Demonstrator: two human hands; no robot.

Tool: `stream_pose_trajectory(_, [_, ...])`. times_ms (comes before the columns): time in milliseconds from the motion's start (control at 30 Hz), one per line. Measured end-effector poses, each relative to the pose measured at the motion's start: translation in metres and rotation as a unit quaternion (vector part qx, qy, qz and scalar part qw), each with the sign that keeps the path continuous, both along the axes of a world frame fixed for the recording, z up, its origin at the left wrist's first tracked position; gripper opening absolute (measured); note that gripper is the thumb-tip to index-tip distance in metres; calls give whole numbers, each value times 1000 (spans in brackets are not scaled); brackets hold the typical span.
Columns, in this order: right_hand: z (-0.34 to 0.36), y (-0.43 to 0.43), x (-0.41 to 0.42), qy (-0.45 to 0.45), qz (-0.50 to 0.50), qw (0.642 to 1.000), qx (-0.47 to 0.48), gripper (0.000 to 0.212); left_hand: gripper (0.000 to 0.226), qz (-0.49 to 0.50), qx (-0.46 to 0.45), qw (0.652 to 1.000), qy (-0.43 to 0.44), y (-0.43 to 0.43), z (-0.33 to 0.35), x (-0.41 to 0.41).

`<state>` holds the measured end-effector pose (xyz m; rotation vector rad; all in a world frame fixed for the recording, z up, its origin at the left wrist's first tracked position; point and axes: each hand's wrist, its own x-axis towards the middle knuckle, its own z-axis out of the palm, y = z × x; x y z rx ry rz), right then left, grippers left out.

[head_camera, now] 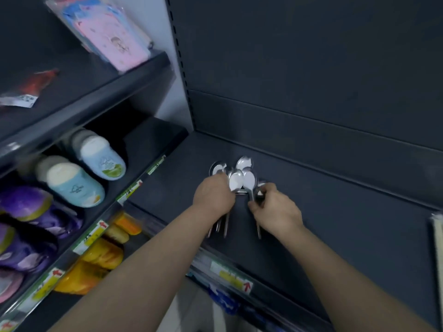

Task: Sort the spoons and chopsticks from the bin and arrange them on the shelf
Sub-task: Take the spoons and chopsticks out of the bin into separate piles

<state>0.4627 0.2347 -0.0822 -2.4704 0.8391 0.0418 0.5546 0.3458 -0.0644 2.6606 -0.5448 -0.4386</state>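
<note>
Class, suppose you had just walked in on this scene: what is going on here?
A person is laying out metal spoons on a dark shelf. The left hand grips several spoons by their handles, with the bowls fanned toward the back wall. The right hand pinches the handle of another spoon beside that bunch. No chopsticks or bin show in this view. Slippers sit on the neighbouring shelves to the left.
</note>
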Motion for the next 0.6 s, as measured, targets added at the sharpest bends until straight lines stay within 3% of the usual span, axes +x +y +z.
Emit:
stream_pose_trajectory(233, [16,-1,-15,-22,13,995,-94,22,27,-85,-63,989,-100,-12,10,10])
stream_pose_trajectory(367, [10,5,-51,17,-19,980,-196,22,20,-221,-51,969,-93,-27,13,-8])
stream_pose_trajectory(600, [10,4,-153,95,-116,961,-232,23,23,-400,-62,914,-34,-61,11,-88])
